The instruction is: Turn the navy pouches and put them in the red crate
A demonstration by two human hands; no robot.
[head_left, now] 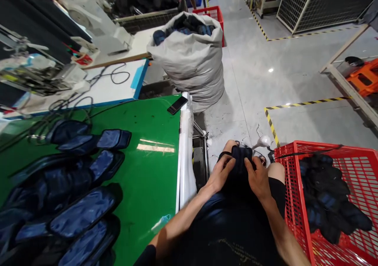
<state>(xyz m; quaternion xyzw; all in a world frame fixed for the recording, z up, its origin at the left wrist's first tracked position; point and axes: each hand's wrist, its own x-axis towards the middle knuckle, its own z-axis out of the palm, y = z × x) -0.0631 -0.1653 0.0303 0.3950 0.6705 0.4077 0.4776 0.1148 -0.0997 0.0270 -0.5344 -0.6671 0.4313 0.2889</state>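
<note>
The left hand (pixel 221 173) and right hand (pixel 258 175), a little apart, each grip one side of a small dark fabric piece (pixel 241 156) held between them over the lap. Just right of the hands, a red basket (pixel 301 203) holds a heap of dark pieces (pixel 327 197). To their left, blue-and-black pouches (pixel 84 213) lie on a green tabletop (pixel 147 179). Farther ahead-left, a phone (pixel 177 105) rests at its edge; beyond, a stuffed pale sack (pixel 195 65) stands.

Here my left hand (pixel 221 173) and right hand (pixel 257 175) grip a dark pouch (pixel 242 155), red basket (pixel 291 175) just beside my right leg.
</note>
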